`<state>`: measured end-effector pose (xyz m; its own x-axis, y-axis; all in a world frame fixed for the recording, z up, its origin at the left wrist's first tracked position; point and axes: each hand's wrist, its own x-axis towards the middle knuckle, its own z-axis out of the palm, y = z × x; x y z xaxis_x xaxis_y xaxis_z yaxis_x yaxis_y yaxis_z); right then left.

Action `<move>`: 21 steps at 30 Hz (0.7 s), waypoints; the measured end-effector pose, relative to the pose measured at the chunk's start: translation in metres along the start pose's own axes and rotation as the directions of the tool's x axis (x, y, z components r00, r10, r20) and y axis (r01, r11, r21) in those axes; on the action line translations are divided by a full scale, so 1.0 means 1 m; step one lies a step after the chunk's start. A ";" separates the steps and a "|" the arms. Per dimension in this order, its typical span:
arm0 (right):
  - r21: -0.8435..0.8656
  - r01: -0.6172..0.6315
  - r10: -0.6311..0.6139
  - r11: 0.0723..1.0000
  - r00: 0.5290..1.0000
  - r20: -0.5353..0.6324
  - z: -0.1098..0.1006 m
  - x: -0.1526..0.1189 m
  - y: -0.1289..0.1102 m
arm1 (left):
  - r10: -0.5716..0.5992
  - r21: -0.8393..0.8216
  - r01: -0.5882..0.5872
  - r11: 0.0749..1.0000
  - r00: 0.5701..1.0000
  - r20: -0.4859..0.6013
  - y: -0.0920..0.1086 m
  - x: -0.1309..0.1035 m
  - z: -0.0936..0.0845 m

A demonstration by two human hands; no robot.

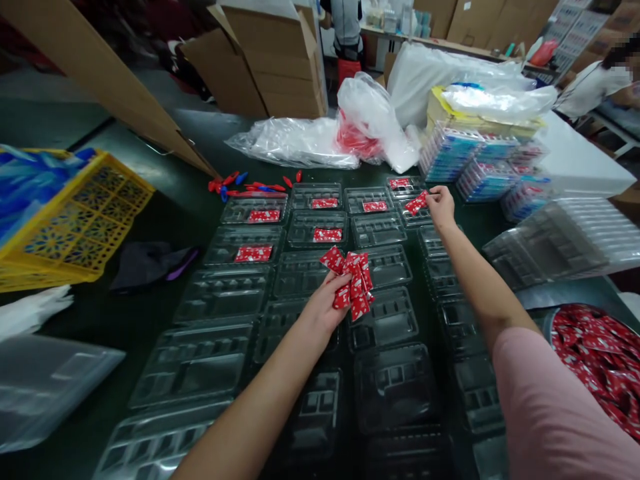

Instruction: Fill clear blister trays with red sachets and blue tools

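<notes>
Clutched in my left hand [327,303] is a bunch of red printed packets [356,280], above the middle columns of clear plastic trays [385,317]. My right hand [441,205] reaches out to the far right and pinches a single red packet [416,203] over a tray in the back rows. Several trays toward the back each have one red packet lying in them, such as the packet [254,253] in the left column. The trays nearer to me show bare compartments. What is printed on the packets is too small to read.
A tub of red packets [595,360] stands at right, near stacked clear trays [560,233] and bundled boxes [450,153]. Left are a yellow crate [85,227] and a dark cloth [150,265]. Plastic bags [300,141] and small red and blue pieces [250,187] lie behind the trays.
</notes>
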<state>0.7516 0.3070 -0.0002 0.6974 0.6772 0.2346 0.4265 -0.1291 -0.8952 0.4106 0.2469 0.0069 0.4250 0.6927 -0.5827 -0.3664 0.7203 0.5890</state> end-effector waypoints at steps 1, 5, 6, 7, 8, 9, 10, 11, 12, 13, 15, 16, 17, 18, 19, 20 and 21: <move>-0.031 -0.026 0.026 0.999 1.000 -0.002 0.002 0.010 0.006 | -0.003 0.001 0.003 1.000 1.000 -0.004 0.000 0.000 0.000; -0.204 -0.043 0.044 0.978 0.999 -0.001 0.015 0.024 0.019 | -0.016 -0.001 0.016 1.000 1.000 -0.006 0.003 -0.001 0.000; -0.275 -0.026 0.026 0.961 1.000 -0.005 0.017 0.023 0.020 | -0.013 -0.002 0.013 1.000 1.000 -0.002 0.003 -0.001 -0.001; -0.351 -0.009 0.006 0.936 1.000 -0.009 0.019 0.021 0.021 | -0.009 -0.001 0.009 1.000 1.000 0.002 0.003 -0.001 -0.001; -0.426 0.006 -0.011 0.905 1.000 -0.010 0.019 0.019 0.021 | -0.004 0.001 0.004 1.000 1.000 0.000 0.003 0.000 -0.002; -0.495 0.019 -0.026 0.869 1.000 -0.007 0.019 0.017 0.020 | -0.002 0.002 0.002 1.000 1.000 -0.007 0.003 0.000 -0.002; -0.552 0.033 -0.041 0.833 0.999 -0.001 0.019 0.015 0.019 | -0.001 0.002 0.001 1.000 1.000 -0.018 0.003 0.000 -0.002; -0.592 0.053 -0.060 0.804 0.998 0.008 0.018 0.012 0.018 | -0.001 0.000 0.001 1.000 0.999 -0.032 0.002 0.001 -0.002; -0.612 0.077 -0.084 0.787 0.996 0.018 0.016 0.009 0.015 | 0.000 -0.004 -0.001 1.000 0.999 -0.046 0.002 0.001 -0.002; -0.605 0.109 -0.110 0.789 0.993 0.035 0.015 0.003 0.011 | 0.001 -0.009 -0.002 1.000 0.999 -0.053 0.002 0.001 0.000; -0.495 0.191 -0.148 0.848 0.981 0.126 0.014 -0.014 -0.002 | 0.001 -0.019 -0.002 1.000 0.999 -0.050 0.001 0.002 0.003; -0.390 0.227 -0.150 0.892 0.965 0.217 0.013 -0.027 -0.011 | 0.002 -0.023 -0.003 1.000 0.999 -0.044 0.000 0.002 0.005; -0.263 0.243 -0.148 0.934 0.931 0.334 0.012 -0.041 -0.021 | 0.004 -0.027 -0.005 1.000 0.999 -0.039 -0.001 0.002 0.008; -0.133 0.236 -0.152 0.963 0.877 0.457 0.012 -0.057 -0.031 | 0.005 -0.029 -0.006 1.000 0.999 -0.031 -0.002 0.002 0.010; -0.021 0.209 -0.161 0.978 0.807 0.568 0.011 -0.074 -0.042 | 0.005 -0.030 -0.006 1.000 1.000 -0.023 -0.003 0.003 0.012; 0.061 0.178 -0.175 0.982 0.741 0.648 0.010 -0.090 -0.052 | 0.004 -0.031 -0.004 1.000 1.000 -0.015 -0.005 0.003 0.014; 0.113 0.156 -0.190 0.981 0.685 0.704 0.009 -0.104 -0.060 | 0.001 -0.029 -0.001 1.000 1.000 -0.008 -0.007 0.002 0.016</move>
<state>0.6481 0.2504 0.0259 -0.0089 0.9979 0.0644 0.4620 0.0612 -0.8847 0.4274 0.2426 0.0102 0.4180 0.6938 -0.5865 -0.3906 0.7201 0.5735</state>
